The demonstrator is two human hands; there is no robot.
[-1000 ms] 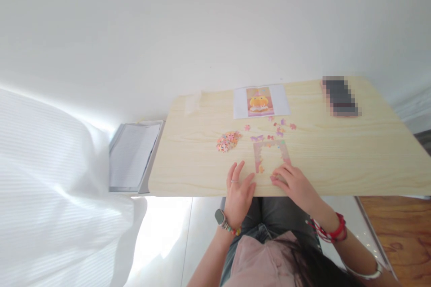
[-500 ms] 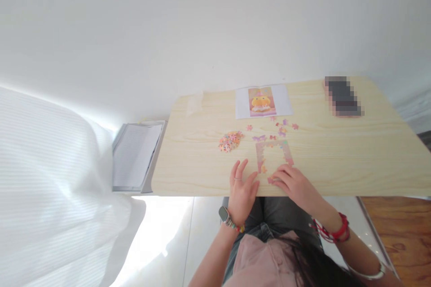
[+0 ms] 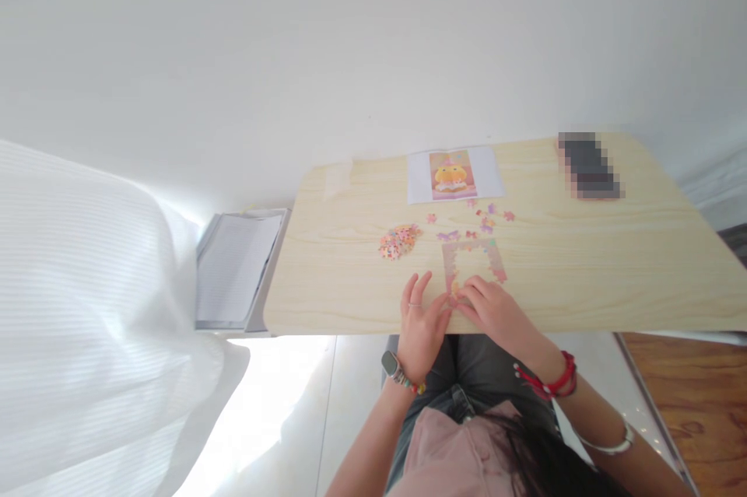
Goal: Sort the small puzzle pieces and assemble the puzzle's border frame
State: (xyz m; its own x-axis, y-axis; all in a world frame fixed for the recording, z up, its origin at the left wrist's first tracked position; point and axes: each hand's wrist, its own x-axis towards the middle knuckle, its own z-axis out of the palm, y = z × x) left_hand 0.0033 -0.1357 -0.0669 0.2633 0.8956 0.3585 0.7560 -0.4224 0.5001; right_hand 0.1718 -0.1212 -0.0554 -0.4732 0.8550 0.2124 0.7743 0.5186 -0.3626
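A partly built puzzle frame [image 3: 474, 260] in pink and orange lies on the light wooden table [image 3: 583, 271]. My right hand [image 3: 495, 310], with red bracelets at the wrist, rests flat with its fingertips on the frame's near left corner. My left hand [image 3: 421, 320], with a ring and a watch, lies flat on the table just left of that corner, fingers spread, its thumb almost touching the right fingertips. Whether a piece sits under the right fingertips is hidden.
A pile of loose puzzle pieces [image 3: 398, 240] lies left of the frame, and scattered pieces [image 3: 487, 221] lie behind it. A reference picture sheet [image 3: 454, 174] lies farther back, with a blurred dark object [image 3: 588, 165] at the far right. An open notebook [image 3: 236, 267] sits off the table's left edge.
My right hand slid left along the frame's near edge to its left corner, pushing small pieces with it. My left hand shifted slightly toward it.
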